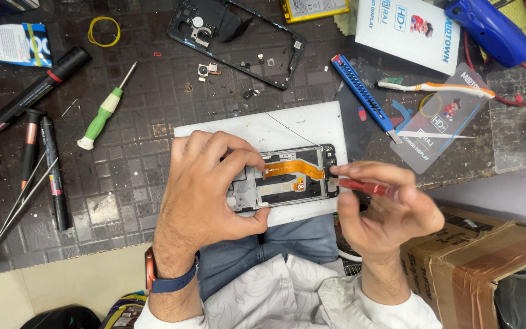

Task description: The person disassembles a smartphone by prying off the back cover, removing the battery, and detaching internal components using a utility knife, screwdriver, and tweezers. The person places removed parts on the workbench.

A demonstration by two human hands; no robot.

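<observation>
An opened phone body (290, 183) with an orange flex cable (293, 170) lies on a white slab (263, 131) at the table's near edge. My left hand (208, 189) grips the phone's left end, thumb under it and fingers over the top. My right hand (385, 204) pinches a red-handled screwdriver (363, 186), its tip touching the phone's right end.
A black phone frame (238, 36) lies at the back. A green-handled screwdriver (105, 109), tweezers (25, 198), black pens (53, 173) and a tube (13, 44) sit left. A blue cutter (363, 94), toothbrush (436, 88) and display boxes (406, 30) lie right; a cardboard box (476, 259) stands below.
</observation>
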